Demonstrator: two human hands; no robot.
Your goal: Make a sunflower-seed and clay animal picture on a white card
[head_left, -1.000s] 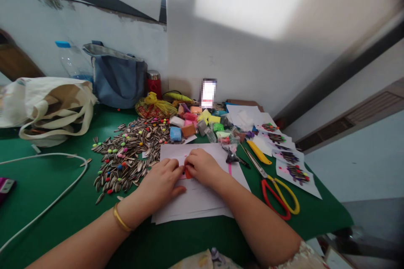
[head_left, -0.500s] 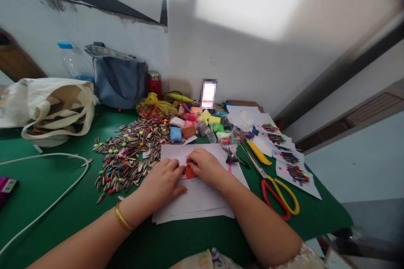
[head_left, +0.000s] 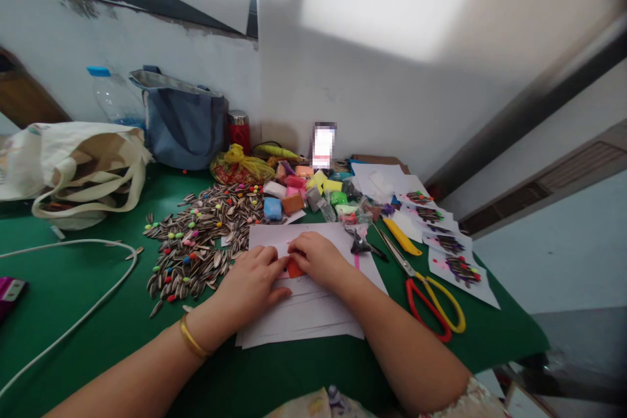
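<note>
A small flat orange-red piece (head_left: 294,268), its material unclear, lies on a stack of white paper (head_left: 318,320). My right hand (head_left: 321,261) is closed over its upper right side, fingertips bent against it. My left hand (head_left: 255,281) rests on the paper at its left, index fingertip at the piece's edge and thumb stretched out apart. A gold bracelet circles my left wrist. Part of the piece is hidden under my fingers. Left of the paper spreads a heap of striped sunflower seeds (head_left: 196,248) mixed with bright coloured bits.
Wrapped coloured clay blocks (head_left: 292,203) lie behind the paper. To the right are scissors (head_left: 409,271), a yellow cutter (head_left: 401,237) and cards with seeds (head_left: 463,271). A blue bag (head_left: 186,124), a white bag (head_left: 93,137) and a phone (head_left: 323,145) stand behind. A white cable (head_left: 100,297) curves at left.
My fingers have shifted slightly around the orange-red piece, the left index fingertip moving a little toward my right hand. Everything else stays in place.
</note>
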